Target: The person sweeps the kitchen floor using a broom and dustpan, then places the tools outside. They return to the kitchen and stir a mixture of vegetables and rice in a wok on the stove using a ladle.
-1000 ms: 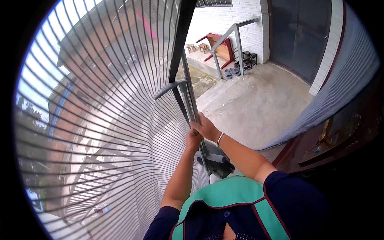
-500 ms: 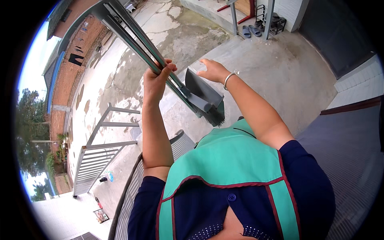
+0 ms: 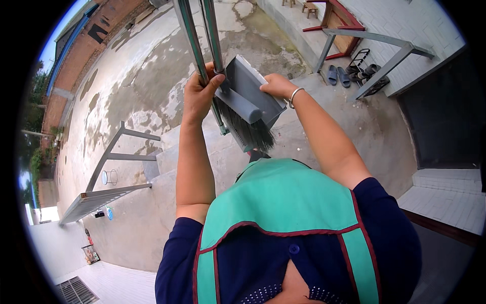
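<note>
My left hand [image 3: 199, 96] is closed around two metal poles held side by side, the handles of a broom and a dustpan. Below it, the broom's rounded grey head [image 3: 243, 107] and dark bristles [image 3: 250, 133] lie against the grey dustpan [image 3: 245, 76]. My right hand [image 3: 276, 86] pinches the dustpan's pale rim on its right side, thumb over the edge. Both tools hang in front of my green apron [image 3: 283, 197], and the upper ends of the poles run out of view.
Concrete steps [image 3: 202, 157] lead down to a wet, patchy yard [image 3: 152, 76]. Metal railings stand at left [image 3: 109, 197] and right [image 3: 390, 66]. Slippers [image 3: 337, 76] and a shoe rack [image 3: 362, 71] are near the right railing. A dark doorway [image 3: 440, 111] is farther right.
My right hand has gone from open beside the dustpan to gripping its rim. The poles stand more upright, and the dustpan's inside faces me more. The view has turned.
</note>
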A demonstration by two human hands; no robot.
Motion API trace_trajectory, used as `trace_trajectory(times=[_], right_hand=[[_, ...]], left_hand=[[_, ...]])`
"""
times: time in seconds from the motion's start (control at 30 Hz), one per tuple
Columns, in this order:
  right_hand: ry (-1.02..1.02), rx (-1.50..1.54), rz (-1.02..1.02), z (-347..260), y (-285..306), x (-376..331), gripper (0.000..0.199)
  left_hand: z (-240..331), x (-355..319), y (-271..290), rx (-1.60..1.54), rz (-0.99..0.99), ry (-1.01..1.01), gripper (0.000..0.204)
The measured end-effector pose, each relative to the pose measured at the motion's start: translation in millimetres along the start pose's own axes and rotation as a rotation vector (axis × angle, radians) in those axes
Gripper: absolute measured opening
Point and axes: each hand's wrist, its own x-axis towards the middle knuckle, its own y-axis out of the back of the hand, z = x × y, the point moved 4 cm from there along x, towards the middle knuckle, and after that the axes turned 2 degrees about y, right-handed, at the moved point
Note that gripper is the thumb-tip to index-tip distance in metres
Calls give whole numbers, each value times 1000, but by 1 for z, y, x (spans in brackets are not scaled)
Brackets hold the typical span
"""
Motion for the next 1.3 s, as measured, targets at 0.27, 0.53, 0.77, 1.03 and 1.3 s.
trace_trajectory(times=[0.27, 0.53, 0.77, 1.03, 1.3], right_hand=[[185, 308, 313, -53, 101, 166, 50], [585, 692, 147, -120, 135, 317, 45], [609, 759, 29, 20, 129, 474, 27], [167, 544, 67, 210, 94, 662, 23], [134, 267, -85, 280, 103, 882, 22]], left_hand=[[-41, 196, 64, -142, -31, -64, 27], [-187, 317, 25, 98, -86, 132, 34], [-403, 435, 6, 625, -237, 216, 45], [-409, 599, 68, 501, 205, 0, 40], [-464, 797, 43, 1040, -92, -560, 44]])
